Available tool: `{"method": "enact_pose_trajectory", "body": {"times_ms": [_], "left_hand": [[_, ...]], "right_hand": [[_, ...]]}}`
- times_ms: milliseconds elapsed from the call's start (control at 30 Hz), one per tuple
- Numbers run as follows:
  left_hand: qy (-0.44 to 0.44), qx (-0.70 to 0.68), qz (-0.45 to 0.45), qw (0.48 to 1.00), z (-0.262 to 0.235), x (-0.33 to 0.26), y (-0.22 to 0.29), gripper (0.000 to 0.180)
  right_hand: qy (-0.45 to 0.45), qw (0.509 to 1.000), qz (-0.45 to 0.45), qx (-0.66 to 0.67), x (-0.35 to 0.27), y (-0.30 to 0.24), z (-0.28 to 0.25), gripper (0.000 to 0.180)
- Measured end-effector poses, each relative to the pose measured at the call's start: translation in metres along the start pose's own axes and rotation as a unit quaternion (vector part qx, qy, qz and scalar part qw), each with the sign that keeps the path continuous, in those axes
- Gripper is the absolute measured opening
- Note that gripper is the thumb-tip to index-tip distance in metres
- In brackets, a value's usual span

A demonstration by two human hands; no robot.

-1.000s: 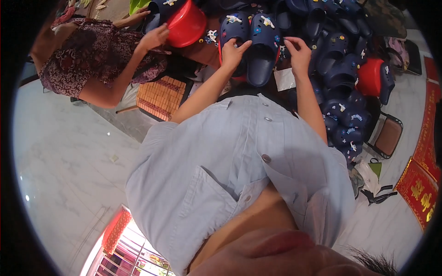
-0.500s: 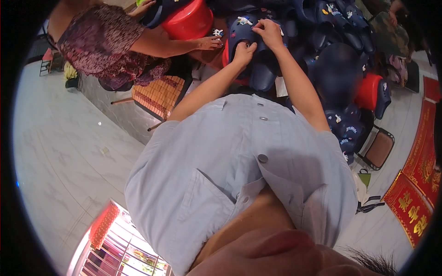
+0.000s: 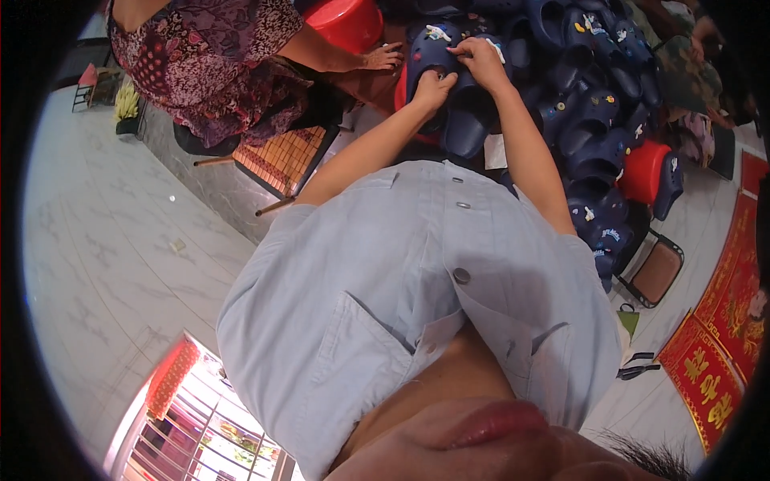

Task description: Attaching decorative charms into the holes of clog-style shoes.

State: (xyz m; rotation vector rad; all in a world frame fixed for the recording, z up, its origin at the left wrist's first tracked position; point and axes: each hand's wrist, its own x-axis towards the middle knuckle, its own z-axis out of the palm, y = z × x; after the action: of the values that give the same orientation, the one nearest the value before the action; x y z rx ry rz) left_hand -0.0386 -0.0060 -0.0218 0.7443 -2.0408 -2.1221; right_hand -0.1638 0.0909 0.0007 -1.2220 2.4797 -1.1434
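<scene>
Your left hand (image 3: 433, 86) grips the near side of a navy clog (image 3: 461, 112), fingers curled on its rim. Your right hand (image 3: 480, 58) pinches what looks like a small white charm (image 3: 437, 34) at the toe; the view is too small to be sure. The clog lies atop the heap of clogs (image 3: 593, 104), long axis running away from you, touching both hands.

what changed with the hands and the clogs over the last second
Both hands drew together: a second ago they lay apart on two navy clogs, now the left hand and right hand meet on one navy clog, pinching at its top. The other person's hand left the red tub and rests beside it. The clog pile stayed put.
</scene>
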Motion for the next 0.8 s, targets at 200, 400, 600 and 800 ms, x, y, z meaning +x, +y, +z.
{"method": "enact_pose_trajectory", "body": {"times_ms": [200, 400, 600, 800], "left_hand": [[0.01, 0.021, 0.012, 1.0, -0.002, -0.005, 0.011, 0.033], [0.008, 0.1, 0.029, 0.995, -0.006, 0.004, -0.002, 0.037], [0.006, 0.037, 0.016, 0.999, 0.001, 0.002, -0.001, 0.035], [-0.033, 0.054, -0.021, 0.998, 0.002, 0.014, -0.018, 0.037]], "right_hand": [[0.004, 0.996, -0.048, -0.075, -0.005, 0.007, -0.002, 0.027], [-0.042, 0.989, -0.01, -0.139, -0.006, -0.007, -0.004, 0.024], [-0.091, 0.988, 0.052, -0.113, -0.004, -0.003, -0.009, 0.019], [-0.075, 0.982, 0.039, -0.171, -0.002, 0.004, -0.007, 0.028]]}}
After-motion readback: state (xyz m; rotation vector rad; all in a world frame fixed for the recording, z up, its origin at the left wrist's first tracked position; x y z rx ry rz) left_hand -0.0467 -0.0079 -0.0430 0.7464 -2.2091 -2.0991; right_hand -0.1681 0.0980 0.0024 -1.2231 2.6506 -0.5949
